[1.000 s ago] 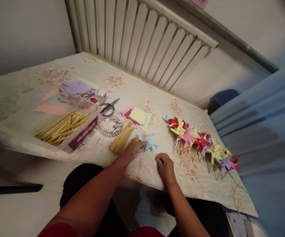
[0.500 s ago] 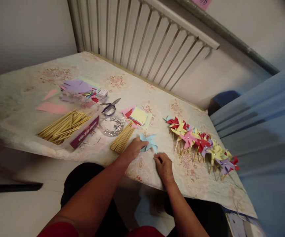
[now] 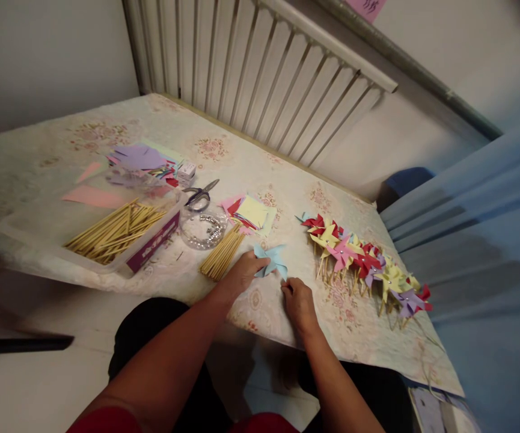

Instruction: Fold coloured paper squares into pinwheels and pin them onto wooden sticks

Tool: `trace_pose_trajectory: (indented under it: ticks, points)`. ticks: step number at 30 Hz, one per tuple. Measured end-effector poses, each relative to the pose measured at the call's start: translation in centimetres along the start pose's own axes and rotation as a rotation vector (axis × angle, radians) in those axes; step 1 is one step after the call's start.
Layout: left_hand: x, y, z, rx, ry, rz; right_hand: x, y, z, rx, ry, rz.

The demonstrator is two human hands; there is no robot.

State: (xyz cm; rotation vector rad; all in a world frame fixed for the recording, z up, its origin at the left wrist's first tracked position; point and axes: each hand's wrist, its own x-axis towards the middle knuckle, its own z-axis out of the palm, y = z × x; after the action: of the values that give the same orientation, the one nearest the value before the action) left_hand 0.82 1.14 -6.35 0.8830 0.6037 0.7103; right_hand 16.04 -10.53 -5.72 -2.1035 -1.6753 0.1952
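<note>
Head view: tabletop (image 3: 260,174) is being shot from above its near edge, forward and down, tilted; left hand (image 3: 243,272) and right hand (image 3: 299,302) being framed fairly close, radiator (image 3: 241,78) beyond.

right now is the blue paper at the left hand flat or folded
Folded: the blue paper, held in the left hand, shows pointed blades fanning out in a pinwheel shape.

Dim light; soft shadow on blue curtain (image 3: 485,240); upper-right corner dark.

Pinwheel (image 3: 275,263) at front of counter (image 3: 246,165), stick bundle (image 3: 222,252) left, paper squares (image 3: 251,212) behind, other pinwheels (image 3: 364,261) right, box of sticks (image 3: 155,245) farther left
</note>
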Motion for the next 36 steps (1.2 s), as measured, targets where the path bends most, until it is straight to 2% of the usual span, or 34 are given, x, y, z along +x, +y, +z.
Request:
trace_pose_trajectory:
  ticks: [8,14,26,32,36]
  points:
    - [-0.1,0.1,-0.1,0.011,0.025,-0.002,0.6,-0.7,-0.6,-0.112,-0.065,0.066]
    - [-0.2,0.5,0.2,-0.061,0.044,-0.043,0.8,-1.4,-0.7,-0.202,-0.086,0.088]
    - [-0.5,1.5,0.7,-0.080,0.064,-0.017,0.4,-2.0,-0.7,-0.230,-0.054,0.138]
    - [-1.1,2.2,1.1,-0.062,0.138,0.014,-0.1,-1.5,-0.5,-0.115,-0.004,0.160]
    - [-1.0,2.2,1.2,-0.060,0.130,0.036,-0.2,-1.9,-1.5,0.030,0.070,0.199]
